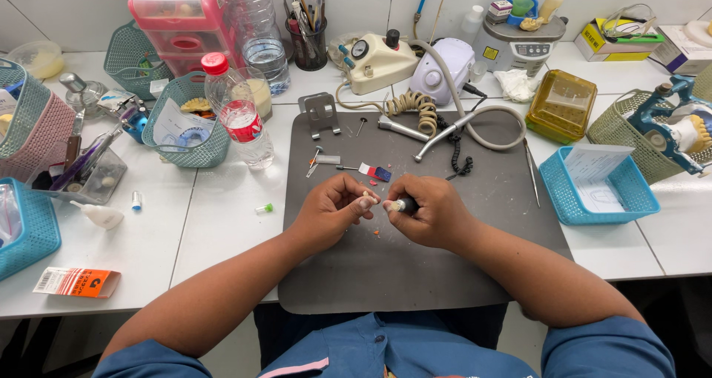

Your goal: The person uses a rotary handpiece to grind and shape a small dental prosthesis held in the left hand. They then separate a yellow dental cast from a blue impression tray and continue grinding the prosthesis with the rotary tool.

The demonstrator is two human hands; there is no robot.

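Grey mat [445,274] mid-bench, bare toward its near edge: left hand [331,209] pinching a small pale piece [367,198], right hand [432,210] gripping a black-handled tool [404,205].

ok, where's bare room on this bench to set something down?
Free: near half of the grey mat below the left hand and right hand; white table between water bottle and mat. Crowded: mat's far edge, basket side.

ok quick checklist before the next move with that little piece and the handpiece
1. Left hand pinches the small pale piece: ok.
2. Right hand grips the dark handpiece: ok.
3. Tip meets the piece: cannot tell, too small.
4. Both hands over the grey mat: ok.
5. Water bottle upright, off the mat: ok.
6. Loose tools on the mat lie apart from the hands: ok.
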